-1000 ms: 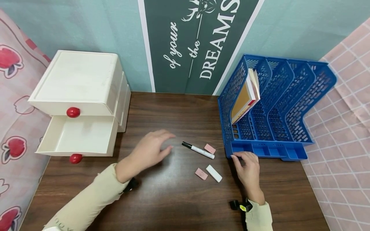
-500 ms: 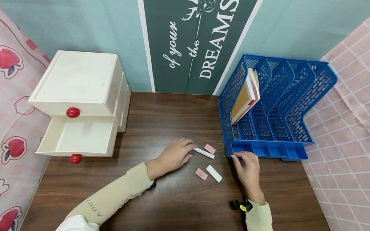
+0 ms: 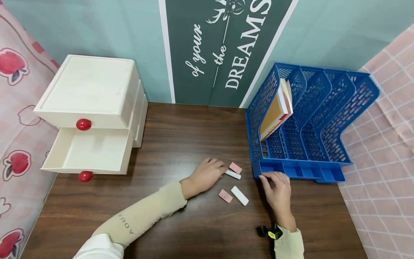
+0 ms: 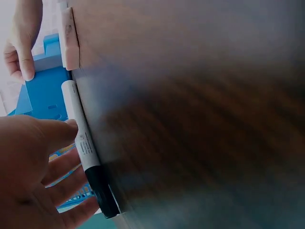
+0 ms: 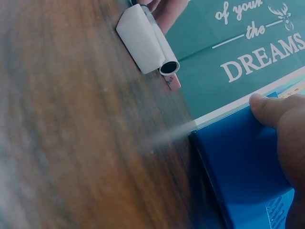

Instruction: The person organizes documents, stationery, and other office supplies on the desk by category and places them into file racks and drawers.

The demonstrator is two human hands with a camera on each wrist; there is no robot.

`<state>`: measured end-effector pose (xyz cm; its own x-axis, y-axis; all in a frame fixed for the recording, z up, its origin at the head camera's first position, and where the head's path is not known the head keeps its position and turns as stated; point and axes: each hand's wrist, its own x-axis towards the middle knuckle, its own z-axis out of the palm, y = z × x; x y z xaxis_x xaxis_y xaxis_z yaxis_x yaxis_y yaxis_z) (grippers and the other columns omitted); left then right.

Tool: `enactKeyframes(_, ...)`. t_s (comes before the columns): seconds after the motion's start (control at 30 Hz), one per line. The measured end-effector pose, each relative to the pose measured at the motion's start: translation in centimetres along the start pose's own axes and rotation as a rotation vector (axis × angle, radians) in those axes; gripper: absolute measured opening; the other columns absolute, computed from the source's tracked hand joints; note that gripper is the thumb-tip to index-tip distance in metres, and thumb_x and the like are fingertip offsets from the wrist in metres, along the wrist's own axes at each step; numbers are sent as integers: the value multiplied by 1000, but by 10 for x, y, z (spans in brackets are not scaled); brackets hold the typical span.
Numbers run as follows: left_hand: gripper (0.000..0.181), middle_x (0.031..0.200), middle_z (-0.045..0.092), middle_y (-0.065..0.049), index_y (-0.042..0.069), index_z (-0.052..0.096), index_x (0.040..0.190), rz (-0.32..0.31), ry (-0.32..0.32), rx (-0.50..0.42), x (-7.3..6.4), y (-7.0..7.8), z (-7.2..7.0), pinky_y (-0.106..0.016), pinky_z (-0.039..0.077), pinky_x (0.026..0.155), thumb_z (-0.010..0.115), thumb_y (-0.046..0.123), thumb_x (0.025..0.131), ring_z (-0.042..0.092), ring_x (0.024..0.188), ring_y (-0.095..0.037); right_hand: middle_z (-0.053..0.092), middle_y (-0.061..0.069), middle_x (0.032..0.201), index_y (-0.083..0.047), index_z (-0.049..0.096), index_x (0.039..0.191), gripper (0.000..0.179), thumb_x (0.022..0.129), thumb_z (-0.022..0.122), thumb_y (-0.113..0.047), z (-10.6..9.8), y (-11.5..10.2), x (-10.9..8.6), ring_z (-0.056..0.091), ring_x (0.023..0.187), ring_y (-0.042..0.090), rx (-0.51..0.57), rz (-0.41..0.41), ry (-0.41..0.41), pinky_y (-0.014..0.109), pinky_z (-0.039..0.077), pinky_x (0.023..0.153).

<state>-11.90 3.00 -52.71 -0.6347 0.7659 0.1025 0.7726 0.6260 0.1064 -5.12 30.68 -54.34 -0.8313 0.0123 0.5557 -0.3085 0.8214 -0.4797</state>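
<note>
A marker (image 4: 83,129) with a white barrel and black cap lies on the wooden table. In the left wrist view my left hand (image 4: 33,162) is at it, the thumb tip at its barrel and the spread fingers reaching to its far side. The head view shows my left hand (image 3: 207,175) covering the capped end, the white end (image 3: 233,174) sticking out. My right hand (image 3: 278,189) holds the front left corner of a blue file rack (image 3: 302,163), thumb (image 5: 259,107) on the edge. A pink eraser (image 3: 235,167) lies just beyond the marker.
Another pink eraser (image 3: 225,196) and a white eraser-like block (image 3: 239,195) lie between my hands. At the left stands a white drawer unit (image 3: 87,86) with its lower drawer (image 3: 93,151) pulled out. Books (image 3: 278,108) lean in the rack's left slot.
My left hand has moved right across the table to the marker and now covers its cap and part of its barrel. My right hand stays at the rack corner.
</note>
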Motion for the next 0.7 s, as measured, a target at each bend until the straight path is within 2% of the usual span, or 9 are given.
enactKeyframes(0.2, 24, 113, 69, 5, 25, 73, 119, -25, 23, 48, 4, 2, 3, -34, 53, 86, 62, 17, 99, 64, 108, -15, 74, 15, 88, -2, 75, 88, 13, 79, 84, 1, 2, 1, -2, 64, 89, 33, -5, 12, 1, 38, 38, 94)
enactKeyframes(0.33, 22, 107, 69, 4, 25, 74, 114, -34, 19, 39, 6, 3, 2, -34, 54, 79, 63, 17, 96, 65, 102, -16, 74, 15, 89, -2, 75, 88, 13, 79, 84, 1, 1, 1, -3, 64, 89, 33, -5, 12, -3, 37, 38, 94)
enactKeyframes(0.53, 22, 107, 70, 4, 24, 75, 112, -28, 20, 12, 5, 4, -2, -34, 56, 76, 64, 15, 96, 66, 101, -16, 74, 15, 88, -2, 75, 88, 13, 79, 84, 2, 1, 1, -2, 64, 88, 33, 1, 8, 8, 35, 37, 95)
enactKeyframes(0.7, 21, 116, 71, 4, 23, 74, 110, -24, 0, -17, 1, 4, -7, -35, 58, 80, 62, 12, 97, 66, 106, -17, 74, 14, 87, -2, 75, 87, 13, 79, 84, 2, 2, 1, -2, 64, 88, 33, 9, 0, 12, 35, 37, 95)
